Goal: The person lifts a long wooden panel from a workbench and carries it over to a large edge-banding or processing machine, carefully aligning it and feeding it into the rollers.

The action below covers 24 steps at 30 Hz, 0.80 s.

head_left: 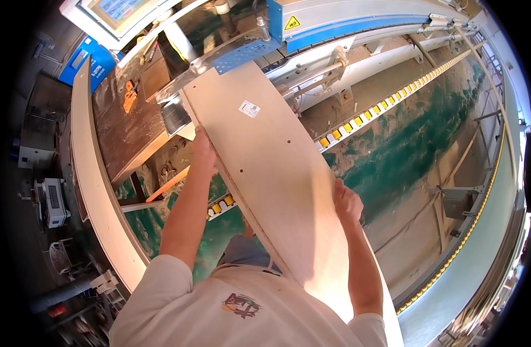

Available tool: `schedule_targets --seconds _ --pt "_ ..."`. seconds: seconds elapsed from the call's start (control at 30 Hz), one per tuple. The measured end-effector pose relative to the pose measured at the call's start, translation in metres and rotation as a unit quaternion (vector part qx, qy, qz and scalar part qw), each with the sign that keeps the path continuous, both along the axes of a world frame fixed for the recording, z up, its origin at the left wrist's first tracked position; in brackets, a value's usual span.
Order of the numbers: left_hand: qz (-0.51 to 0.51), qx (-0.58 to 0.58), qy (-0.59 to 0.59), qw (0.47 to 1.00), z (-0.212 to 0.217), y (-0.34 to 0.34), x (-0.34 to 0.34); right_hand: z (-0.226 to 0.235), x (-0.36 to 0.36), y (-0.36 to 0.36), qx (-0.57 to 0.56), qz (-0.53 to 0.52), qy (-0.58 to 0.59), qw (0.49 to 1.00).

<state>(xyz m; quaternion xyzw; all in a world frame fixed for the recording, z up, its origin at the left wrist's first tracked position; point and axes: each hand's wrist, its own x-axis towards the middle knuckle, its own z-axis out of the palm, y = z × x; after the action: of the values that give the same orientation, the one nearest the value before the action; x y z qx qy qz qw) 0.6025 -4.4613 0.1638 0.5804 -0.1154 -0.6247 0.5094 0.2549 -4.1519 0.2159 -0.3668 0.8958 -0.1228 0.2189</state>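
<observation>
A long pale board (265, 127) with a white label and a few small drilled holes slants across the middle, from beside my body to the machine. Its far end meets the blue perforated plate (239, 56) of the machine. My left hand (203, 149) grips the board's left edge near the far end; some of its fingers are hidden by the board. Closer to me, my right hand (347, 202) is closed on the right edge, its fingertips out of sight. The board's near end runs out of the picture beside my shirt.
A rail of yellow rollers (369, 114) passes beneath the board. Left stands a brown worktable (120, 127) with orange-handled pliers (129, 98). A screen (123, 13) hangs at upper left. The blue-and-white machine (346, 32) spans the back; another roller conveyor (450, 260) curves along the right.
</observation>
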Motion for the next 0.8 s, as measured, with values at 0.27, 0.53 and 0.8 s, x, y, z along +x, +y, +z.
schedule_targets --seconds 0.27,0.53,0.8 --pt "-0.048 -0.026 0.014 0.998 -0.013 -0.019 -0.051 -0.002 -0.059 -0.015 0.0 0.003 0.014 1.0" --pt "-0.039 -0.029 -0.011 0.999 -0.016 -0.04 -0.122 -0.004 -0.136 -0.034 0.017 0.003 0.007 1.0" --pt "-0.004 -0.021 -0.034 0.999 -0.006 -0.067 -0.216 -0.002 -0.215 -0.057 0.044 -0.011 -0.004 0.999"
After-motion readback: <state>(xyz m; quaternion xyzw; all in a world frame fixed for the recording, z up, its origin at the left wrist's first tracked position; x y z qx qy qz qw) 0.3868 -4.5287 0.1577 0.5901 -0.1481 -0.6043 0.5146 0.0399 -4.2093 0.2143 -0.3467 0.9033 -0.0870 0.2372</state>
